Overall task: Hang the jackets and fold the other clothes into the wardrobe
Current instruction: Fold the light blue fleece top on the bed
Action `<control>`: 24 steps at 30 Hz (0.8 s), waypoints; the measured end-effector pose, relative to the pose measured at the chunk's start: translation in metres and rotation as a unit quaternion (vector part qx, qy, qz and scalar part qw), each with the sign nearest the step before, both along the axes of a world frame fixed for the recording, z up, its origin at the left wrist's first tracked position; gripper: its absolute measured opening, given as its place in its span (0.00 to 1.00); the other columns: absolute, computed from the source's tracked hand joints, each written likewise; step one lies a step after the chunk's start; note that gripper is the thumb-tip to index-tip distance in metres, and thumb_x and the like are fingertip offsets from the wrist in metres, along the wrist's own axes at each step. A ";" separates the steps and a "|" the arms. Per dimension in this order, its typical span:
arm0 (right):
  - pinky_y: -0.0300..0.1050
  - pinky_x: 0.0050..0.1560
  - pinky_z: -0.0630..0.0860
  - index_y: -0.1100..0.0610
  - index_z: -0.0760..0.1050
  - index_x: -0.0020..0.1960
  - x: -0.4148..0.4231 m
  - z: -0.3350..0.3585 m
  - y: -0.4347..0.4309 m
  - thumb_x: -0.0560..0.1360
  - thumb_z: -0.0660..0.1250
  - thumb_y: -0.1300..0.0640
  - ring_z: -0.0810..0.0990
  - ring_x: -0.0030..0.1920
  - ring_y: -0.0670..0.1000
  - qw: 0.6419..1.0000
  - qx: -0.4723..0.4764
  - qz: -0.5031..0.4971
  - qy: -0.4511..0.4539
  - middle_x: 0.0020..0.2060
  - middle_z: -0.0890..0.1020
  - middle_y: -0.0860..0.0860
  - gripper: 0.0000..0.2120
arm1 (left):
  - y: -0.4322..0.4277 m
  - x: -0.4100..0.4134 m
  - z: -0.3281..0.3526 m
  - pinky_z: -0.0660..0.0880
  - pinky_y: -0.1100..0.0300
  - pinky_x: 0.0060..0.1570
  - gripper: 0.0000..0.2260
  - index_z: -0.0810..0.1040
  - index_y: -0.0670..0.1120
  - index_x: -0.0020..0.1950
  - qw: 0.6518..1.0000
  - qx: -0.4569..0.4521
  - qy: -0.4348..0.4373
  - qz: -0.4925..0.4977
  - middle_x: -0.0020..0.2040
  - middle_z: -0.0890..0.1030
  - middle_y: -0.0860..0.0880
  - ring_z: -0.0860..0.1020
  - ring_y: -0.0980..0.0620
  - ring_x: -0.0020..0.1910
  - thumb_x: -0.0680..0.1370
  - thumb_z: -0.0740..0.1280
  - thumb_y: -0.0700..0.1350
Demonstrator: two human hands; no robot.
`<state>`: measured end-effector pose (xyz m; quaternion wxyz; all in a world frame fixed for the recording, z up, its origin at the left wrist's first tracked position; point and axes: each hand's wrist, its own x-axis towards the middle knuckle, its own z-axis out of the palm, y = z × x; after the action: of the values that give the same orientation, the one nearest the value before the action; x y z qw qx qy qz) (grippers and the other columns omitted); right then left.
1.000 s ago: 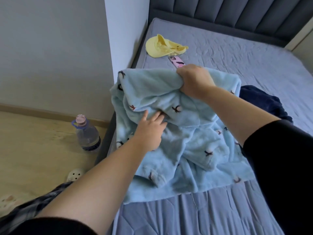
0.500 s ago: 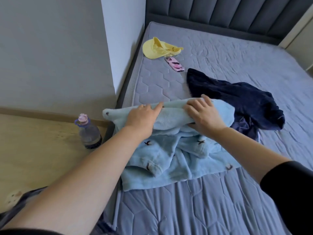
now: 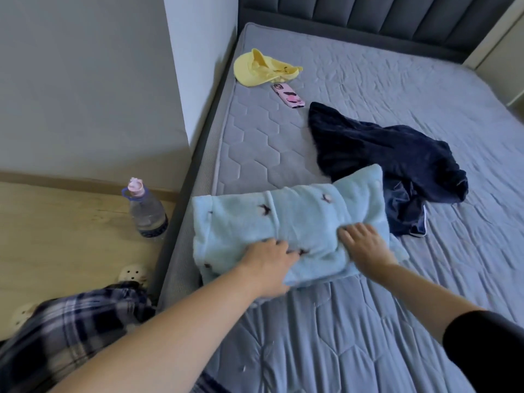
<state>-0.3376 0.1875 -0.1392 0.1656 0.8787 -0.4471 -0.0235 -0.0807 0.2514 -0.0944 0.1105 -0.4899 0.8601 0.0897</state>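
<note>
A light blue fleece garment (image 3: 286,222) is lying folded into a thick rectangular bundle near the left edge of the bed (image 3: 368,321), its small dark printed figures showing on top. Both of the person's hands are resting on its near half. The left hand (image 3: 269,268) is lying on the bundle's near left part with the fingers bent into the fabric — whether its grip is grasping the cloth or only pressing it cannot be told. The right hand (image 3: 365,245) is lying flat on the near right part, fingers spread and pointing away, its grip released and only pressing down.

Just behind and to the right of the blue bundle, a dark navy garment (image 3: 382,148) is sprawling unfolded on the mattress, its near edge touching the bundle's far right corner. Further toward the headboard (image 3: 368,15), a yellow cap (image 3: 261,68) is sitting near the mattress's left edge, and a phone in a pink case (image 3: 288,95) is lying just beside it.

On the wooden floor (image 3: 56,236) left of the bed, a clear plastic water bottle (image 3: 146,212) with a pink cap is standing upright close to the bed frame. A white perforated clog (image 3: 133,275) is showing beside the person's plaid trouser leg (image 3: 71,321).
</note>
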 end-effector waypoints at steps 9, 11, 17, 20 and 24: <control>0.47 0.41 0.71 0.56 0.77 0.51 0.055 0.064 -0.023 0.72 0.57 0.64 0.76 0.46 0.57 0.969 0.081 -0.176 -0.152 0.46 0.80 0.54 0.13 | -0.024 0.017 -0.022 0.52 0.38 0.70 0.26 0.55 0.50 0.77 0.957 -0.149 0.118 0.218 0.77 0.56 0.44 0.52 0.41 0.76 0.80 0.53 0.55; 0.50 0.47 0.70 0.60 0.78 0.53 0.094 0.060 -0.021 0.72 0.57 0.62 0.75 0.50 0.60 0.959 -0.020 -0.066 -0.276 0.49 0.80 0.57 0.14 | -0.019 0.018 -0.048 0.41 0.37 0.71 0.31 0.40 0.51 0.78 0.959 -0.097 0.105 0.246 0.79 0.43 0.47 0.40 0.44 0.77 0.80 0.49 0.59; 0.54 0.76 0.41 0.52 0.56 0.77 0.118 -0.009 -0.038 0.81 0.50 0.48 0.49 0.77 0.52 0.961 0.152 -0.151 -0.173 0.77 0.55 0.50 0.25 | -0.021 0.054 -0.084 0.40 0.40 0.72 0.33 0.40 0.54 0.78 0.946 -0.049 0.116 0.299 0.79 0.42 0.51 0.41 0.48 0.77 0.77 0.45 0.66; 0.54 0.76 0.43 0.53 0.57 0.77 0.123 -0.018 -0.045 0.80 0.50 0.47 0.51 0.77 0.53 0.957 0.132 -0.166 -0.199 0.77 0.56 0.52 0.26 | -0.026 0.072 -0.080 0.45 0.41 0.72 0.40 0.44 0.52 0.79 0.905 0.003 0.136 0.404 0.79 0.42 0.50 0.41 0.48 0.77 0.73 0.47 0.73; 0.54 0.75 0.45 0.55 0.60 0.76 0.129 -0.021 -0.038 0.77 0.47 0.46 0.53 0.77 0.55 0.955 0.106 -0.174 -0.214 0.77 0.58 0.53 0.29 | -0.028 0.080 -0.066 0.65 0.46 0.65 0.43 0.55 0.44 0.76 0.791 -0.009 0.280 0.544 0.75 0.60 0.43 0.61 0.43 0.72 0.71 0.62 0.69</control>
<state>-0.2090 0.1493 -0.1603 -0.0350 0.7841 -0.6132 0.0889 -0.0004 0.2234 -0.1602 -0.2070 -0.8311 0.4458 0.2602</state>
